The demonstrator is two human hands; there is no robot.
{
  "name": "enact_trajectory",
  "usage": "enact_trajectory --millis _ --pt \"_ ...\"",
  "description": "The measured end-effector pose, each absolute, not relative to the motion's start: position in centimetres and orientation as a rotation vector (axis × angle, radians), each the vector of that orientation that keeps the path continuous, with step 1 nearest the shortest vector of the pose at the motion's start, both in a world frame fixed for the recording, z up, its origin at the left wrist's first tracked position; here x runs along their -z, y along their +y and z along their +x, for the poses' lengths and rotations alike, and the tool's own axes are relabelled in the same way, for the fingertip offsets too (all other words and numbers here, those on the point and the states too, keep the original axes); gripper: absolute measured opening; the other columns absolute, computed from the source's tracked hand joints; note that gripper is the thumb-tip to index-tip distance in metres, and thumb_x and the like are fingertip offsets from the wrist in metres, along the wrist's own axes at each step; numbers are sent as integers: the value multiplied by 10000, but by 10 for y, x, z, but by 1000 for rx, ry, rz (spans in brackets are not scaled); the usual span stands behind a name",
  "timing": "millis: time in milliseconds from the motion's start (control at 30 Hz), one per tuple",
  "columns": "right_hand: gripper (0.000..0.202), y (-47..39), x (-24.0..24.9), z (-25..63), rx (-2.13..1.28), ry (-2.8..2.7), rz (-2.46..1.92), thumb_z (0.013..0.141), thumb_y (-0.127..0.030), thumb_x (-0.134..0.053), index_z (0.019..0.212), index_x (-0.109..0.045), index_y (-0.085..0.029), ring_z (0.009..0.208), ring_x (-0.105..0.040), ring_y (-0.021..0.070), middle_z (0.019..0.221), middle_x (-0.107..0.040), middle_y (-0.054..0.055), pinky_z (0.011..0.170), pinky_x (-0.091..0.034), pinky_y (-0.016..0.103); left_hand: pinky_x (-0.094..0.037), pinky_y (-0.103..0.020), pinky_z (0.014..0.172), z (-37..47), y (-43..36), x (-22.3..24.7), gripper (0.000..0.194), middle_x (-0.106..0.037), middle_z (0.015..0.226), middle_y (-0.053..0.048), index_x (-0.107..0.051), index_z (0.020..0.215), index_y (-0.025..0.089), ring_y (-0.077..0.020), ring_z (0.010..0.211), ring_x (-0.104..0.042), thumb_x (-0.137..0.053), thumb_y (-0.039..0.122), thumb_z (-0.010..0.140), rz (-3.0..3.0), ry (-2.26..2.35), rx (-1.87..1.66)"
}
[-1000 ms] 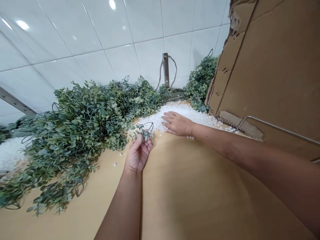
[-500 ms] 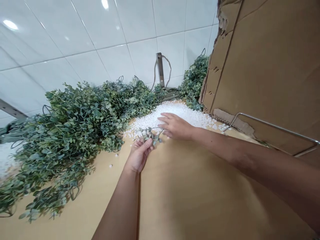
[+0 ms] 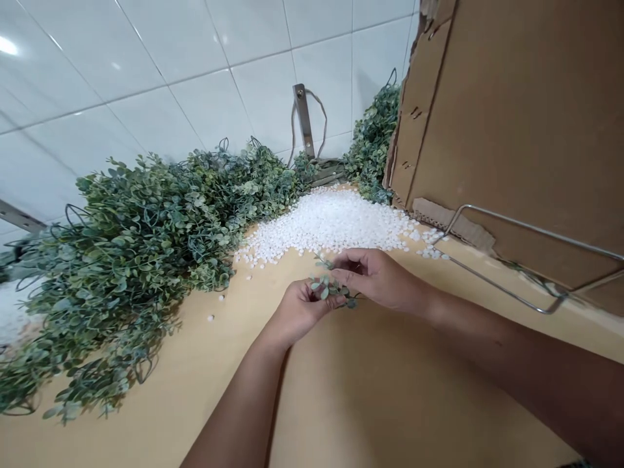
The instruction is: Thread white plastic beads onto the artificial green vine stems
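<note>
My left hand pinches a small green leafy sprig between thumb and fingers, over the tan tabletop. Close on its right, my right hand has its thumb and fingers closed at the upper end of the same sprig; whether a bead is between the fingertips is too small to tell. Just beyond both hands lies a spread heap of small white beads. A big pile of green artificial foliage stands left of the heap.
A brown cardboard box with a torn edge rises at the right, a bent metal wire frame in front of it. More foliage and a metal bracket stand by the white tiled wall. A few loose beads lie on the tabletop.
My right hand has left the bead heap, moved nearer and closed at the sprig. My left hand has shifted right with the sprig. The view has shifted slightly.
</note>
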State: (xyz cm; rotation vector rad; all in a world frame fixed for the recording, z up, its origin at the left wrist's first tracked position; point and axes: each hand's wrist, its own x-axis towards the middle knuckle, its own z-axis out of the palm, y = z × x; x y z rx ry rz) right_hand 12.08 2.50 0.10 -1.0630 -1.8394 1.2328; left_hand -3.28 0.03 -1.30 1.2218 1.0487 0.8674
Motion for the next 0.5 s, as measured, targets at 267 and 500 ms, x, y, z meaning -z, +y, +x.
enact_trajectory --millis 267,500 --pt "151 29 0 124 -1478 -1543 -1015 673 -297 -556 616 -524 -160 634 -494 108 623 -507 -24 626 -392 253 -425 -257 652 -26 -3 21 201 -629 645 -11 -649 685 119 -130 643 -556 -708 303 627 1382 1112 -798" --pt "166 33 0 125 -1737 -1183 -974 684 -325 -575 687 -524 -167 444 -408 52 528 -438 -64 471 -389 204 -429 -248 639 -31 0 15 243 -617 649 -4 -616 618 129 -116 628 -549 -778 284 524 1279 1024 -834"
